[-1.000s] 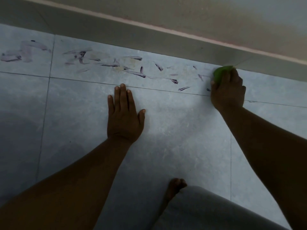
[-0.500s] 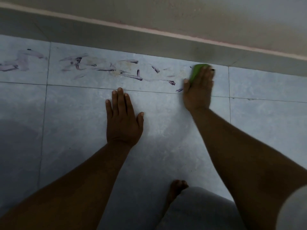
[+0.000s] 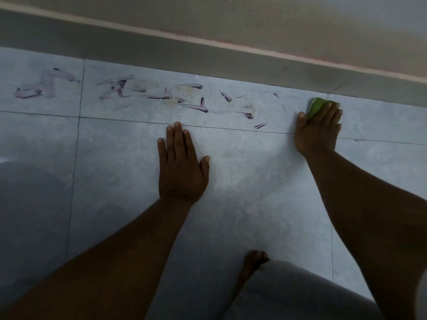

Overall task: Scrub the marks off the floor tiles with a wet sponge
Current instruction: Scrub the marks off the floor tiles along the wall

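Note:
A band of dark purple smeared marks (image 3: pixel 161 95) runs across the pale grey floor tiles (image 3: pixel 242 181) near the wall. My right hand (image 3: pixel 317 130) presses a green sponge (image 3: pixel 317 107) flat on the tile at the right end of the marks, close to the skirting; only the sponge's far edge shows past my fingers. Palm down, my left hand (image 3: pixel 181 167) lies on the tile just below the marks, fingers spread, holding nothing.
A grey skirting (image 3: pixel 208 58) and a beige wall (image 3: pixel 254 24) close off the far side. My bare foot (image 3: pixel 253 265) and grey-clad knee (image 3: pixel 300 296) rest on the floor at the bottom. A dark rounded shape (image 3: pixel 20 204) sits at the left edge.
My right hand slid the sponge left over the right-hand marks, then back right to the tile joint. Small marks at that end have faded. The left hand stayed planted.

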{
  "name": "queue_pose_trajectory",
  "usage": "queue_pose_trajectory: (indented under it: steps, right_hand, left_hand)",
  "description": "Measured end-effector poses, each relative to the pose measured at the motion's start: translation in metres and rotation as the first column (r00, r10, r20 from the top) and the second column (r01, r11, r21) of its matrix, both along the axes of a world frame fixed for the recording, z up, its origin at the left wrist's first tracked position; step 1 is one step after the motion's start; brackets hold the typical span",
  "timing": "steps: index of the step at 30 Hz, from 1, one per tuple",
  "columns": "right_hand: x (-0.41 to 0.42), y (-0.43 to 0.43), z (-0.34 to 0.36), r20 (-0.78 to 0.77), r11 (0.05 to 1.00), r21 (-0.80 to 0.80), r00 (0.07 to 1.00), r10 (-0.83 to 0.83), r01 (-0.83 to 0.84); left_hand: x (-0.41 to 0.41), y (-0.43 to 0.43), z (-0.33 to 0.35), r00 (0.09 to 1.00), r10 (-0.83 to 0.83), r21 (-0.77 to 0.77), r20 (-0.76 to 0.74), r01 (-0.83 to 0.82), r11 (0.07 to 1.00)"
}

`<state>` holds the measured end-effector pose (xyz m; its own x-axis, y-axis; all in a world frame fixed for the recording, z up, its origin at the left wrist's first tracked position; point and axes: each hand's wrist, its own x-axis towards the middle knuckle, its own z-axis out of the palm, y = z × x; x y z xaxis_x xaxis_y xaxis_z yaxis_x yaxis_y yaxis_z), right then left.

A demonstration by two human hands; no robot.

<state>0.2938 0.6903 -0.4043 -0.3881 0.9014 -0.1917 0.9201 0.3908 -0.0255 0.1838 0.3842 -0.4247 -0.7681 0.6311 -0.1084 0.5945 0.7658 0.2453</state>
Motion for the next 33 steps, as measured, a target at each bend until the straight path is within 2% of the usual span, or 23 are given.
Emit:
queue_pose_trajectory:
  steps: [2,4,7,10,13,15,17,19,20,22,24,26,29,33]
  right_hand:
    - [-0.015,-0.003,-0.001,-0.010,0.998,0.020,0.998,-0.057,0.057]
    - [-0.031,-0.013,0.000,-0.029,0.999,0.017,0.999,-0.044,0.045]
    - [-0.065,-0.049,0.001,-0.085,0.986,-0.017,0.983,0.164,-0.166]
    - [-0.076,-0.082,-0.001,-0.136,0.901,-0.090,0.901,0.411,-0.424]
    - [-0.056,-0.067,0.005,-0.178,0.838,-0.103,0.839,0.514,-0.535]
    - [-0.034,-0.044,0.005,-0.109,0.892,-0.064,0.891,0.440,-0.448]
    - [-0.009,-0.023,0.006,-0.013,0.970,0.027,0.970,0.243,-0.243]
    - [0.004,-0.016,0.008,0.048,0.979,0.121,0.986,0.158,-0.163]
    - [0.003,-0.016,0.006,0.049,0.974,0.125,0.982,0.182,-0.187]
    - [-0.011,-0.019,0.001,-0.051,0.973,0.079,0.974,0.221,-0.217]
    - [-0.028,-0.024,-0.003,-0.115,0.989,0.040,0.983,0.143,-0.139]
    - [-0.052,-0.035,-0.006,-0.070,0.997,0.030,0.995,0.068,-0.066]
    - [-0.094,-0.083,-0.005,-0.034,0.973,-0.024,0.973,0.229,-0.230]
    - [-0.118,-0.133,-0.011,-0.188,0.899,-0.045,0.888,0.420,-0.436]
  left_hand:
    - [0.001,0.000,0.000,1.000,-0.001,-0.005,-0.002,0.001,1.000]
    - [0.001,0.001,0.000,1.000,-0.001,-0.005,0.000,0.001,1.000]
    - [0.001,0.001,0.001,1.000,-0.002,0.006,-0.010,0.002,1.000]
    - [-0.001,-0.003,0.000,1.000,-0.008,0.006,-0.017,0.008,1.000]
    - [-0.001,-0.003,-0.001,1.000,-0.012,0.013,-0.009,0.012,1.000]
    - [-0.001,-0.003,-0.002,1.000,-0.010,0.016,-0.005,0.010,1.000]
    - [-0.001,-0.002,-0.002,1.000,-0.008,0.018,0.001,0.008,1.000]
    - [0.000,-0.002,-0.003,1.000,-0.008,0.027,0.001,0.008,1.000]
    - [0.000,-0.002,-0.003,1.000,-0.010,0.030,0.001,0.010,0.999]
    - [0.000,-0.003,-0.003,1.000,-0.012,0.032,0.003,0.012,0.999]
    - [0.001,-0.003,-0.003,1.000,-0.016,0.028,0.000,0.016,0.999]
    - [0.001,-0.002,-0.004,1.000,-0.016,0.028,-0.003,0.016,0.999]
    - [0.001,-0.001,-0.003,1.000,-0.019,0.035,0.002,0.019,0.999]
    - [-0.001,-0.004,-0.003,1.000,-0.025,0.032,-0.009,0.025,0.999]
